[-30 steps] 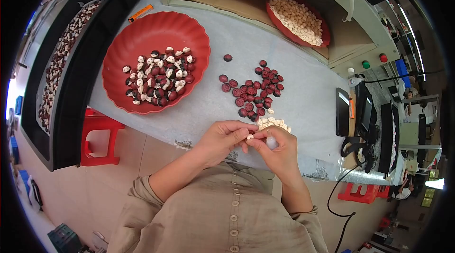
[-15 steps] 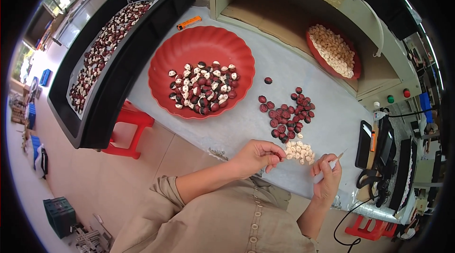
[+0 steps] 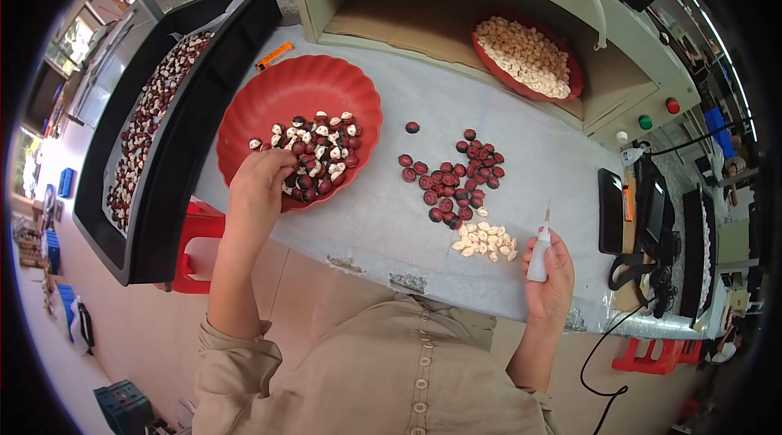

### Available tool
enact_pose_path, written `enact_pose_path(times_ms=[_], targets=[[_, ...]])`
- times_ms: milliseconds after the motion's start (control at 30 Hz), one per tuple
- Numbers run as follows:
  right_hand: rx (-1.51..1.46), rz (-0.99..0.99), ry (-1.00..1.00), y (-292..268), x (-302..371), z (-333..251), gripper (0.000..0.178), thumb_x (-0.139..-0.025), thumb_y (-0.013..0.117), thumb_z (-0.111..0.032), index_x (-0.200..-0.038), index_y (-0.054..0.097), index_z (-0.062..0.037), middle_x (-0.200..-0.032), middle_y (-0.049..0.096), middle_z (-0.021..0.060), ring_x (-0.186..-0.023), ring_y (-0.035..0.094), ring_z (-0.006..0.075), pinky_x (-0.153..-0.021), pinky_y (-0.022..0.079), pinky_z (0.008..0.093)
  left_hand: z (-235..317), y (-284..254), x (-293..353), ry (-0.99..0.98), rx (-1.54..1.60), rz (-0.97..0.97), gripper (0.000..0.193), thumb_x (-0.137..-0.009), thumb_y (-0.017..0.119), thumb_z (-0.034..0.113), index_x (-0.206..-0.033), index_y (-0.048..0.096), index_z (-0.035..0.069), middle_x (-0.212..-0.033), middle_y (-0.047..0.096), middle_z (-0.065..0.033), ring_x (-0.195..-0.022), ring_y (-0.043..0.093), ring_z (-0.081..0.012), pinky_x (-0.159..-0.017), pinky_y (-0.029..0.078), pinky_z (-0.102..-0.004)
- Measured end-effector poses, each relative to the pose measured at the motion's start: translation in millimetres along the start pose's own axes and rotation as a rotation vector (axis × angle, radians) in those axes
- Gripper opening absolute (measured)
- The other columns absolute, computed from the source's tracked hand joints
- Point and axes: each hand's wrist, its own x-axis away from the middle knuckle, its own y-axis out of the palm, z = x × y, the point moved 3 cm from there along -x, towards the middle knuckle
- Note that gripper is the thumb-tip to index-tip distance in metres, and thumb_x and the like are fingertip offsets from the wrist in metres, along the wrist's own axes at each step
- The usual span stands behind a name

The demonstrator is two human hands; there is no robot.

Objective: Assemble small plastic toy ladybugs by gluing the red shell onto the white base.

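Left of centre in the frame, the left hand [image 3: 262, 178] had reached into the red bowl [image 3: 244, 109], its fingers curled down among the dark red and white seeds [image 3: 314, 160]; half a second earlier it had hovered low over the table edge beside the small pile of pale kernels [image 3: 485, 240]. What it pinched, if anything, could not be told. At lower right the right hand [image 3: 550, 280] was wrapped round a small white pointed tool [image 3: 539, 254], tip upward, much as before. Between the hands lay the heap of dark red shells [image 3: 458, 178] on the grey table [image 3: 383, 223], with the kernels just below it. A second red dish [image 3: 525, 56] of pale kernels sat at upper right.
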Motion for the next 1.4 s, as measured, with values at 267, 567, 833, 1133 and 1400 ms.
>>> enact_pose_path(times_ms=[267, 567, 833, 1133, 1400], targets=[[-0.043, -0.027, 0.026, 8, 4, -1, 0.029, -0.083, 0.046, -0.016, -0.107, 0.043, 0.0000, -0.086, 0.054, 0.0133, -0.060, 0.050, 0.0148, -0.044, 0.039, 0.0229, 81, 71, 22, 0.325, 0.157, -0.036, 0.019, -0.062, 0.060, 0.001, -0.081, 0.059, 0.002, -0.080, 0.057, -0.0100, -0.069, 0.052, -0.0248, -0.060, 0.044, -0.0313], [-0.023, 0.042, -0.025, 8, 11, 0, 0.027, -0.075, 0.059, -0.007, -0.098, 0.044, -0.0025, -0.086, 0.054, 0.0092, -0.069, 0.053, 0.0144, -0.054, 0.042, 0.0220, 91, 126, 30, 0.224, 0.254, -0.217, 0.022, -0.067, 0.062, 0.004, -0.088, 0.058, 0.002, -0.076, 0.053, -0.0108, -0.067, 0.052, -0.0248, -0.060, 0.044, -0.0317], [0.162, 0.021, -0.308, 40, 12, 6, 0.038, -0.073, 0.065, -0.016, -0.098, 0.041, -0.0021, -0.084, 0.051, 0.0069, -0.071, 0.051, 0.0132, -0.061, 0.041, 0.0213, 84, 128, 59, -0.877, 1.997, -0.689, 0.023, -0.079, 0.053, 0.008, -0.100, 0.053, -0.002, -0.095, 0.054, -0.0105, -0.072, 0.055, -0.0133, -0.066, 0.049, -0.0206], [0.584, -0.161, -0.569, 75, 28, -1, 0.028, -0.077, 0.056, -0.010, -0.096, 0.038, 0.0000, -0.083, 0.046, 0.0099, -0.069, 0.044, 0.0117, -0.060, 0.037, 0.0207, 82, 140, 75, -0.850, 2.115, -0.720, 0.030, -0.080, 0.053, 0.014, -0.104, 0.050, -0.003, -0.092, 0.055, -0.0102, -0.075, 0.053, -0.0122, -0.065, 0.047, -0.0189], [0.701, -0.222, -0.645, 79, 29, -1, 0.026, -0.078, 0.055, -0.009, -0.096, 0.039, 0.0011, -0.081, 0.046, 0.0101, -0.068, 0.043, 0.0122, -0.059, 0.037, 0.0209, 80, 140, 77, -0.870, 2.122, -0.741, 0.031, -0.078, 0.055, 0.015, -0.101, 0.050, -0.005, -0.090, 0.056, -0.0109, -0.075, 0.055, -0.0128, -0.068, 0.048, -0.0186]])
